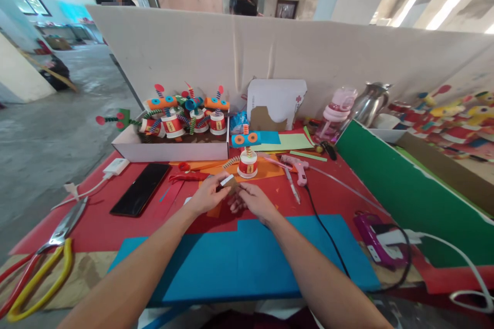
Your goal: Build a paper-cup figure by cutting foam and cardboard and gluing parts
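My left hand (208, 196) is closed on a small piece of cardboard (231, 183), brown with a white strip along its upper left edge. My right hand (252, 201) meets the same piece from the other side, its fingers curled around the right end. Just beyond my hands stands a paper-cup figure (247, 164) with a red band, a coiled paper neck and a blue tube head with orange eyes. A pink hot glue gun (297, 167) lies to its right, beside a pen (292, 185). Left of my hands are red-handled scissors (189, 177).
A white box (173, 151) of finished figures stands back left. A phone (141, 190) and large shears (57, 241) lie left. Blue sheets (200, 267) cover the front edge. On the right are a power strip (380, 241), cords and a green panel (405, 195).
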The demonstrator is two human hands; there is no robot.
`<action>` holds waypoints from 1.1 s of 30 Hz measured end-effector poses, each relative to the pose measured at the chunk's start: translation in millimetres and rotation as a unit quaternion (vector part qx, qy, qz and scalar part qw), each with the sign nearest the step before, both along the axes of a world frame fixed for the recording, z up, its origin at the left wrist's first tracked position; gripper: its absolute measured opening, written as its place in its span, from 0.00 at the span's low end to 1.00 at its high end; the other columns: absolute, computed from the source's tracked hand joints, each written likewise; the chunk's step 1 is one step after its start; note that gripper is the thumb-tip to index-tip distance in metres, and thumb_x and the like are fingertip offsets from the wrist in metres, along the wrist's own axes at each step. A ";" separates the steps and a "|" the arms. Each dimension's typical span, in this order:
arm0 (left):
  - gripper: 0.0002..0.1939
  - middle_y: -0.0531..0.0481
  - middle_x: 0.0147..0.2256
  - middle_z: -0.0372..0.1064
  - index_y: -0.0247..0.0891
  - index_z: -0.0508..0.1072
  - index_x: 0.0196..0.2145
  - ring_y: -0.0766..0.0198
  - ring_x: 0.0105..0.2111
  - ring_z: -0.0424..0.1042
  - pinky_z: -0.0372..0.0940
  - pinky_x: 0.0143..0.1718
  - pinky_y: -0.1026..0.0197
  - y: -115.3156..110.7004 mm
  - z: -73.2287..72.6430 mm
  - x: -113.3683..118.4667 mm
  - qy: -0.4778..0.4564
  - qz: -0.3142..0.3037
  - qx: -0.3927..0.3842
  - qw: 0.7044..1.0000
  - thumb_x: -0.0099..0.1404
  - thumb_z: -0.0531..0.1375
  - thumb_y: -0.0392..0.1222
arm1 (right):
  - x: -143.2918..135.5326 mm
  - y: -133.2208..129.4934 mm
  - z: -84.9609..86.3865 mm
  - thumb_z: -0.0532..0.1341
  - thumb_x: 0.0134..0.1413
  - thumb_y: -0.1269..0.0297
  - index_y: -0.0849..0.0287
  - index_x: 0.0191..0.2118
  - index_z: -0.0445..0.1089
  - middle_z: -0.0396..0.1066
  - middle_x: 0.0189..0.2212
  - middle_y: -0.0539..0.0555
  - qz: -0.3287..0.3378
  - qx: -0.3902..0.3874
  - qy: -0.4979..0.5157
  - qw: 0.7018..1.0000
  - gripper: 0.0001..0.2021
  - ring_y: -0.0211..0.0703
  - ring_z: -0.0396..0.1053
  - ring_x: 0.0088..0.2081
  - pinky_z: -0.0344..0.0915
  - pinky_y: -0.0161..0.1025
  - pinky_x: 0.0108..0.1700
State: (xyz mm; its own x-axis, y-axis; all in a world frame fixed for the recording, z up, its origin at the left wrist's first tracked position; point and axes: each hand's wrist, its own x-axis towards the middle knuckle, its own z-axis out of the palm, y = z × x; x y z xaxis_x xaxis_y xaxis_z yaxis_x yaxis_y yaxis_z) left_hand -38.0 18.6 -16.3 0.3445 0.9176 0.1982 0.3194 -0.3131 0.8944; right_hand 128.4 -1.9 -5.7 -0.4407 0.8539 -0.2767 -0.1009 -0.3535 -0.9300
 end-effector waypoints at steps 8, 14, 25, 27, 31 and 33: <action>0.08 0.54 0.26 0.67 0.36 0.68 0.29 0.66 0.28 0.65 0.63 0.31 0.66 -0.7 8.0 0.6 0.033 -0.016 0.004 0.999 0.58 0.56 0.45 | -1.2 1.2 -6.9 0.56 0.58 0.57 0.59 0.31 0.62 0.69 0.18 0.46 -0.005 0.023 -0.011 1.000 0.10 0.33 0.68 0.19 0.65 0.31 0.25; 0.08 0.54 0.26 0.68 0.38 0.68 0.32 0.67 0.27 0.66 0.60 0.30 0.67 -8.1 18.7 1.5 0.068 -0.050 0.045 0.995 0.63 0.53 0.43 | -3.6 1.4 -10.4 0.58 0.55 0.54 0.59 0.30 0.64 0.67 0.17 0.45 -0.029 0.012 -0.004 0.999 0.13 0.33 0.67 0.17 0.65 0.31 0.23; 0.07 0.52 0.26 0.70 0.39 0.68 0.35 0.64 0.27 0.69 0.58 0.29 0.65 -16.8 17.1 8.5 0.158 -0.011 0.090 0.983 0.61 0.51 0.37 | -7.2 -2.7 -4.5 0.56 0.54 0.65 0.58 0.28 0.66 0.65 0.14 0.45 -0.070 0.022 -0.043 0.996 0.06 0.35 0.64 0.15 0.63 0.32 0.20; 0.08 0.53 0.23 0.68 0.38 0.67 0.31 0.65 0.24 0.67 0.58 0.28 0.66 -12.5 16.2 6.2 0.124 0.019 0.072 0.989 0.64 0.50 0.42 | -7.5 -1.8 -3.2 0.55 0.56 0.63 0.57 0.27 0.64 0.66 0.15 0.45 -0.071 0.043 -0.044 0.996 0.08 0.34 0.64 0.16 0.62 0.31 0.20; 0.14 0.53 0.23 0.66 0.37 0.66 0.28 0.66 0.24 0.64 0.59 0.27 0.66 -4.6 11.8 0.2 0.095 0.078 0.077 0.989 0.65 0.50 0.48 | -7.8 -1.6 -2.7 0.58 0.55 0.60 0.58 0.33 0.64 0.67 0.18 0.44 -0.053 0.057 -0.020 0.997 0.07 0.32 0.65 0.18 0.62 0.29 0.21; 0.13 0.53 0.23 0.66 0.37 0.66 0.29 0.66 0.24 0.64 0.59 0.28 0.66 -4.5 11.3 -0.1 0.096 0.075 0.080 0.989 0.65 0.50 0.48 | -7.8 -2.5 -2.8 0.60 0.53 0.59 0.58 0.35 0.65 0.67 0.18 0.44 -0.022 0.052 -0.011 0.998 0.08 0.32 0.65 0.18 0.63 0.29 0.22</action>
State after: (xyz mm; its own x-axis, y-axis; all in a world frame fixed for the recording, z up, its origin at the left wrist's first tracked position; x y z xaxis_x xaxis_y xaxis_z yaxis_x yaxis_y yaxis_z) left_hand -38.2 14.1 -5.0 0.2518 0.9233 0.2900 0.5316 -0.3823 0.7558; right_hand 120.6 -4.5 -8.5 -0.3976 0.8967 -0.1946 -0.0929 -0.2503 -0.9637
